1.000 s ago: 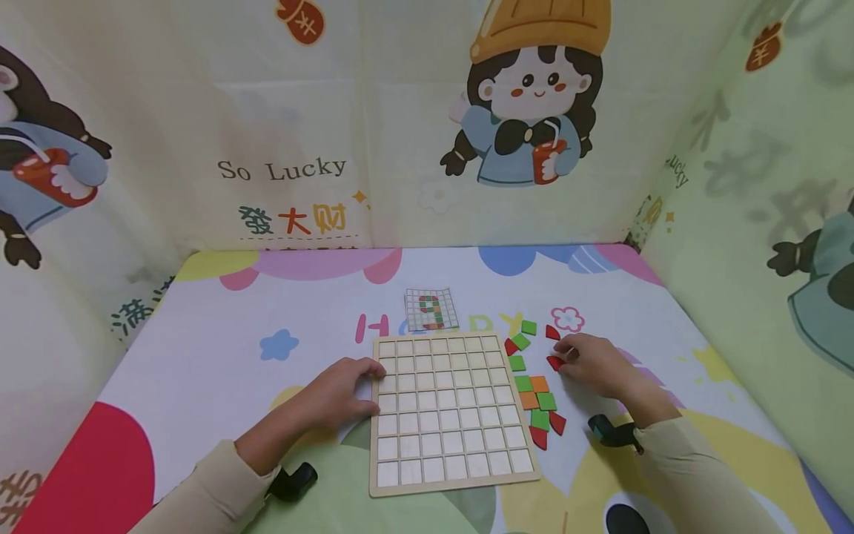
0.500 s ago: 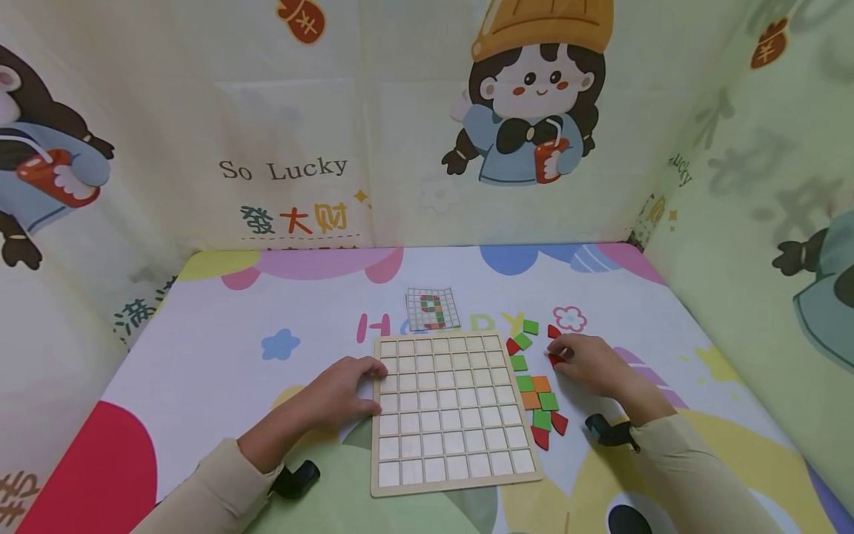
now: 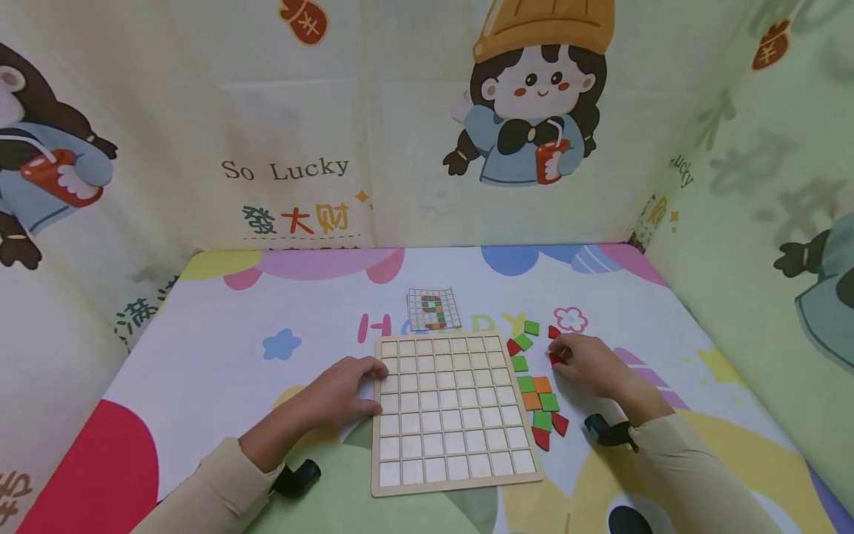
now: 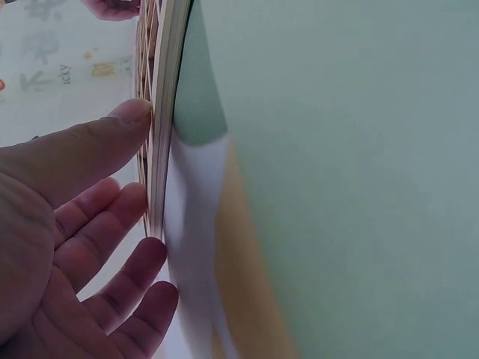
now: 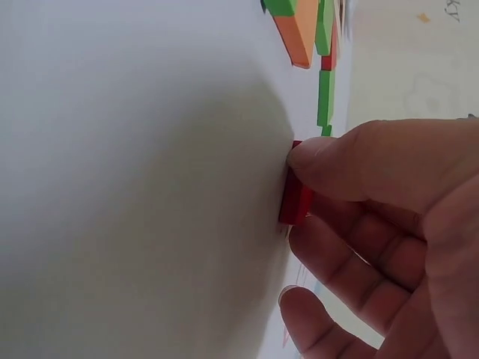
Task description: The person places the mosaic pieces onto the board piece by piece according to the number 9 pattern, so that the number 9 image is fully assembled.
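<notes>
A pale wooden grid board with bare square cells lies flat on the table. At its left edge rests my left hand, thumb and fingertips spread along the rim; the left wrist view shows the thumb and fingers against the board's side. To the right of the board, my right hand pinches a small red tile low over the table. Its thumb lies on one end of the tile, a finger at the other. In the head view the fingers cover most of this tile.
Loose green, orange and red tiles line the board's right side, some with a rounded edge. Another red tile lies just beyond my right hand. Behind the board is a gridded card with a coloured "9" pattern.
My right fingers have moved slightly in over the red tile, covering more of it. The left hand stays at the board's edge.
</notes>
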`<state>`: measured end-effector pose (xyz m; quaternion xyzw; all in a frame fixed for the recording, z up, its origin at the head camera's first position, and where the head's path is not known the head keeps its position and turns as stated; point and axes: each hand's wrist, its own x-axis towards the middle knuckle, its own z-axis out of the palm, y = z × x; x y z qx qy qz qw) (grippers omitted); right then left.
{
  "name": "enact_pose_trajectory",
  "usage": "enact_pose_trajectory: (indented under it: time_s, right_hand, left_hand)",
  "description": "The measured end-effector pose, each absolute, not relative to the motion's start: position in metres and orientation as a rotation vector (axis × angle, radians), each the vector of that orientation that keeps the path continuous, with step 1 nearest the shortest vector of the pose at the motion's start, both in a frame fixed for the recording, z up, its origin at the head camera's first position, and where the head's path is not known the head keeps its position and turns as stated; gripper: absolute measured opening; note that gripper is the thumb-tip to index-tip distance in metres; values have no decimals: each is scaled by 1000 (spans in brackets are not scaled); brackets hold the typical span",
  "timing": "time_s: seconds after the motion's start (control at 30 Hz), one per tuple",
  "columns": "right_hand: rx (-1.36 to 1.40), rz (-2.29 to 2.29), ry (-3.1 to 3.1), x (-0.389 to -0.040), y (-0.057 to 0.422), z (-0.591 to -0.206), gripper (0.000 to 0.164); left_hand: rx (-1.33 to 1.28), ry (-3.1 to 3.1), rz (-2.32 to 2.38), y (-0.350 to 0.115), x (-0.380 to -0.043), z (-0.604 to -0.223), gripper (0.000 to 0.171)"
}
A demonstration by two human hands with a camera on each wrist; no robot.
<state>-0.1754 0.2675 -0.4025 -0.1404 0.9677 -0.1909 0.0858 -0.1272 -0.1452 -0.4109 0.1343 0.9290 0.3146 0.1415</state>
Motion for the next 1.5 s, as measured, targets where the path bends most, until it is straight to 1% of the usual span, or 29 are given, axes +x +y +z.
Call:
enact_pose_trajectory:
  time_s: [0.33,0.6,1.2,1.5]
  right_hand:
    - [-432,-572,2898,-176,266,-403,29]
    - [-448,-622,2878,-176,261,-396,33]
    - [-613,-767,2880,-179,238,-386,21]
    - [-720,-814,2842,-179,216,-385,17]
  left_hand:
    - [376,2680,916,-145,-127,-412,45]
    - [361,2685,922,-144,-127,-412,47]
    - [395,2675,911,-145,-128,-410,44]
    - [402,2679,899,-145,-129,-409,45]
